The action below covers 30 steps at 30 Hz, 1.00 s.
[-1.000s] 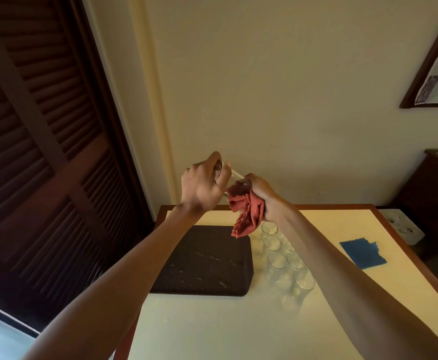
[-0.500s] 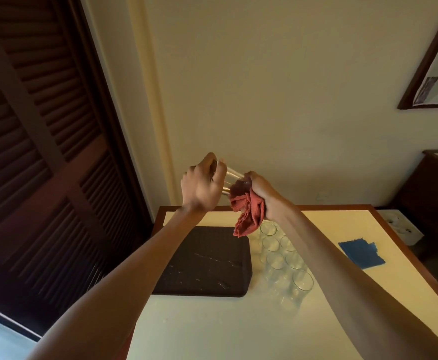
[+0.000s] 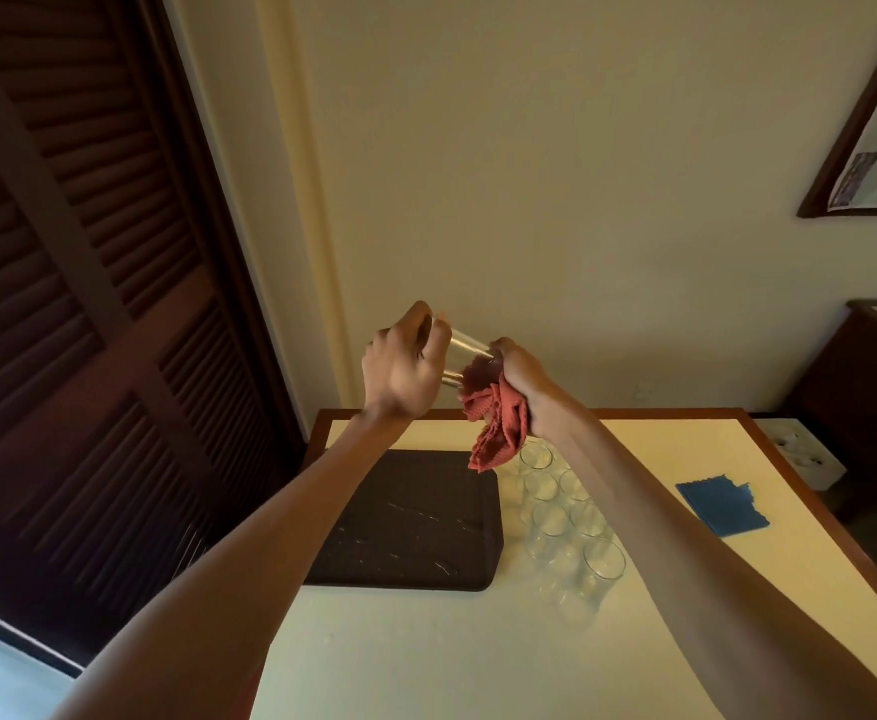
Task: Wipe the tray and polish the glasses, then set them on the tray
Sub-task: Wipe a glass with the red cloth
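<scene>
My left hand [image 3: 404,364] grips the base end of a clear glass [image 3: 466,356], held on its side in the air above the table's far edge. My right hand [image 3: 524,383] holds a red cloth [image 3: 496,427], part of it pushed into the glass's mouth and the rest hanging down. Below lies a dark rectangular tray [image 3: 415,522] on the cream table [image 3: 426,657], with nothing on it. Several clear glasses [image 3: 566,517] stand upright in a cluster just right of the tray, partly hidden by my right forearm.
A blue cloth [image 3: 721,505] lies on the table at the right. Dark louvred doors [image 3: 88,314] fill the left side. A framed picture [image 3: 873,142] hangs on the wall at upper right, and dark furniture [image 3: 873,376] stands beyond the table's right edge.
Both hands have lifted slightly with the glass and cloth. The cloth has shifted a little at the glass's mouth. Tray and standing glasses have not moved.
</scene>
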Motion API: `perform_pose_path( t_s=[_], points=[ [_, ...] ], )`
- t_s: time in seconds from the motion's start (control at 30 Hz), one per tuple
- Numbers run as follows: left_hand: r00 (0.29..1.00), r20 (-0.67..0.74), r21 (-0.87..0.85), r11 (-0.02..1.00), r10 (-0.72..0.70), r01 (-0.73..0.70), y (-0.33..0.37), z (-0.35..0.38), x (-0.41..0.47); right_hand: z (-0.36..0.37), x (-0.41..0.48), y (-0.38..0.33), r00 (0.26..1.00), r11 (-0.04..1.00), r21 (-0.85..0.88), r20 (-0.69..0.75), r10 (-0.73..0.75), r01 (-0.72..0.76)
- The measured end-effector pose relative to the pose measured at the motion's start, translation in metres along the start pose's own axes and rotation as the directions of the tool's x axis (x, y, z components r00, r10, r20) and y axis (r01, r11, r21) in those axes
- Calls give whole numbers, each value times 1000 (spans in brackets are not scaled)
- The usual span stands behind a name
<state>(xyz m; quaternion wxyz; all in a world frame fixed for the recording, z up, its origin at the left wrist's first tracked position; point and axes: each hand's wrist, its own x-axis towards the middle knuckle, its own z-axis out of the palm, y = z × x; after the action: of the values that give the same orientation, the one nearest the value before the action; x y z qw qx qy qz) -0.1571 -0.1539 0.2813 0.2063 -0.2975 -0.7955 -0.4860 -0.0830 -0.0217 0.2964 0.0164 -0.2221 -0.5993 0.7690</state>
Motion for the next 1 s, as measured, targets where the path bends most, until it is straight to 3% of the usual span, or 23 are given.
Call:
perform_pose_path(
  t_s=[0.1, 0.17, 0.23, 0.3, 0.37, 0.43, 0.5, 0.57, 0.63, 0.73, 0.83, 0.9, 1.0],
  points=[
    [945, 123, -75, 946, -304, 314, 5, 5, 5, 6, 6, 10, 988, 992, -35, -93, -121, 118],
    [892, 188, -53, 903, -410, 426, 4, 7, 8, 8, 11, 18, 968, 976, -88, -135, -210, 199],
    [917, 158, -16, 927, -367, 374, 5, 5, 7, 7, 11, 20, 973, 979, -62, -117, -199, 193],
    [986, 42, 41, 986, -162, 160, 3, 2, 1, 2, 7, 16, 994, 995, -3, -49, -96, 96],
    [998, -39, 90, 995, 49, -46, 1, 0, -5, 0, 2, 8, 1000, 999, 41, -2, -26, 26],
    [995, -69, 37, 996, 78, -76, 1, 2, -6, 0, 4, 6, 998, 997, 60, -16, -56, 57],
    [992, 1, -81, 989, -122, 122, 5, 4, -1, 3, 6, 9, 982, 986, -28, -87, -166, 164],
    [930, 161, -138, 926, -329, 352, 7, 6, 7, 5, 10, 15, 939, 946, -149, -147, -311, 289],
    [898, 223, -81, 911, -379, 405, 8, 5, 11, 5, 12, 20, 906, 915, -171, -160, -392, 366],
    [987, 56, 24, 988, -153, 152, 8, 1, 9, 4, 13, 12, 962, 969, -67, -119, -246, 239],
    [997, -51, 70, 996, 64, -61, 1, 0, 4, 2, 16, 4, 996, 996, 19, -20, -87, 87],
    [999, -37, -16, 1000, -27, 26, -3, 3, 4, 3, 21, 6, 987, 987, -56, -48, -154, 152],
    [913, 165, -151, 905, -374, 398, -1, 6, 13, 7, 22, 15, 915, 914, -223, -147, -375, 338]
  ],
)
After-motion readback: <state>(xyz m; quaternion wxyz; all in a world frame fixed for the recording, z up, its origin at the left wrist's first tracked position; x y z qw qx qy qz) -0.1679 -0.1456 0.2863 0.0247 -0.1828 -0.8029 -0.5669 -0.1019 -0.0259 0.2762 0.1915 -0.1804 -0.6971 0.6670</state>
